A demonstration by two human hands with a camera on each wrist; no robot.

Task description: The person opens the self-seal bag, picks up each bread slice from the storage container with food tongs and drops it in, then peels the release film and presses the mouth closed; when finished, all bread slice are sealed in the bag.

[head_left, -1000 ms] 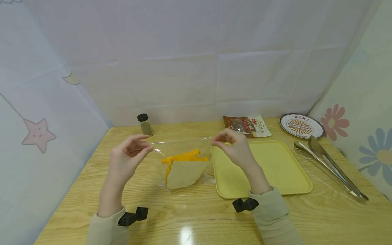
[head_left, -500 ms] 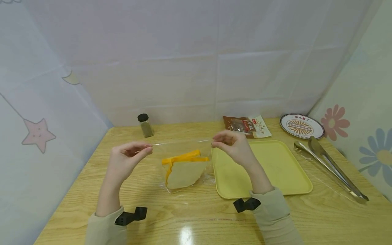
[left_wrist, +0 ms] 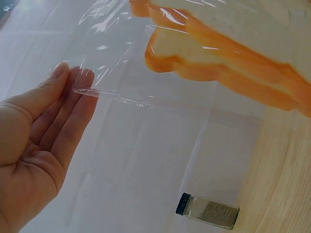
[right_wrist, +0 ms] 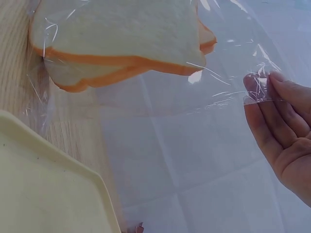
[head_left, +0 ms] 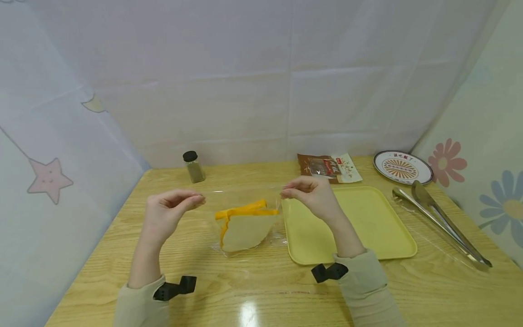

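Two slices of bread (head_left: pixel 249 231) with orange crusts lie inside a clear plastic bag (head_left: pixel 237 195), over the table in the head view. My left hand (head_left: pixel 165 215) pinches the bag's upper left corner between thumb and fingers. At the upper right corner, my right hand (head_left: pixel 314 197) pinches the film the same way. Between the hands the bag's top edge is stretched. In the left wrist view the bread (left_wrist: pixel 218 53) shows through the film, apart from the fingers. The right wrist view shows the bread slices (right_wrist: pixel 126 39) overlapping, one behind the other.
A yellow tray (head_left: pixel 367 222) lies just right of the bag, partly under the right arm. Metal tongs (head_left: pixel 441 225) and a patterned plate (head_left: pixel 402 168) are farther right. At the back stand a black-capped jar (head_left: pixel 194 168) and a brown food packet (head_left: pixel 328 168).
My left hand has closed its thumb and fingers together at the bag's corner and dipped slightly. The right hand has lowered a little, still pinching. The bread has stayed in place.
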